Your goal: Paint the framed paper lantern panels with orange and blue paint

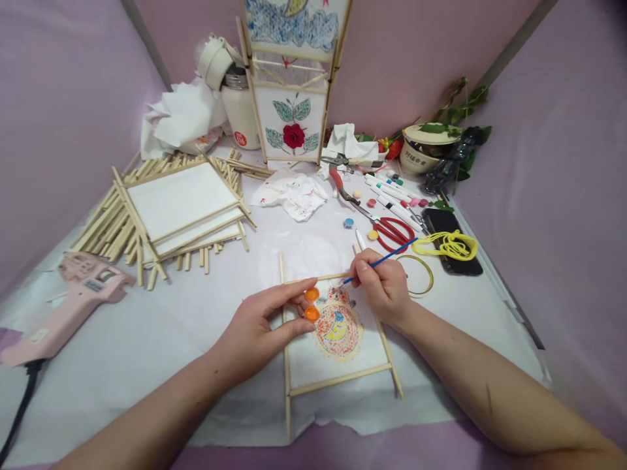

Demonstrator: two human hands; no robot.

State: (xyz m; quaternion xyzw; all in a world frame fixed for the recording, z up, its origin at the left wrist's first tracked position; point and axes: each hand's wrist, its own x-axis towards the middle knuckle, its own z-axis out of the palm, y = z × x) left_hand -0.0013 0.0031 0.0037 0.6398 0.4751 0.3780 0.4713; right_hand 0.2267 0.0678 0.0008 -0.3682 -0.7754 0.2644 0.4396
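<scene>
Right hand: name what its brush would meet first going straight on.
Likely the orange cups in the left hand, though the brush's height is unclear; it may meet the drawing first.

1. The left forearm is reaching in from the lower left.
2. The left hand is pinching, its thumb and index finger stretching apart, other fingers curling between.
3. The right forearm is slanting from the lower right.
4. The right hand is curling closed.
</scene>
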